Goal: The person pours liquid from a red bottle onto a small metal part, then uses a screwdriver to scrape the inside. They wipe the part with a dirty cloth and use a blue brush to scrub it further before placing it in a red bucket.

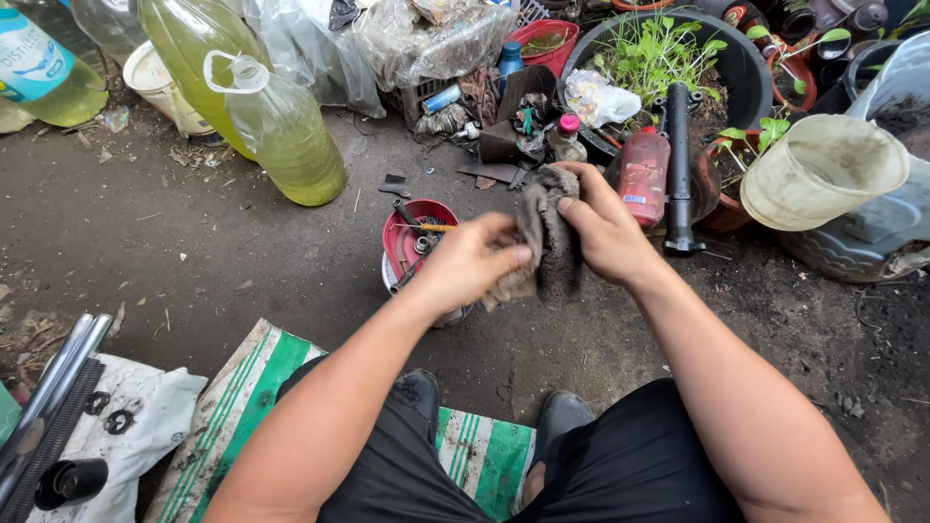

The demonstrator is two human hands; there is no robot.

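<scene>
1. Both hands are closed on a rag (548, 232), held in the air between the knees: the left hand (472, 260) pinches its lower edge between thumb and fingers, and the right hand (603, 229) grips it from the upper right side.
2. The rag looks crumpled, grey-brown and grimy, soft cloth bunched into folds. Whether anything is wrapped inside cannot be seen.
3. Judging by this, wiping is under way; nothing shows it finished.
4. Just below the left hand a red tin (418, 238) sits on the ground, round and holding small metal parts and a tool.
5. Right of the hands stand a red plastic bottle (643, 175) and a black tube (677, 167), long and cylindrical, upright against a planter (742, 60).
6. A yellow-green bottle (288, 134), clear plastic, lies tilted at upper left.
7. The ground (213, 242) is dark, damp-looking dirt.
</scene>
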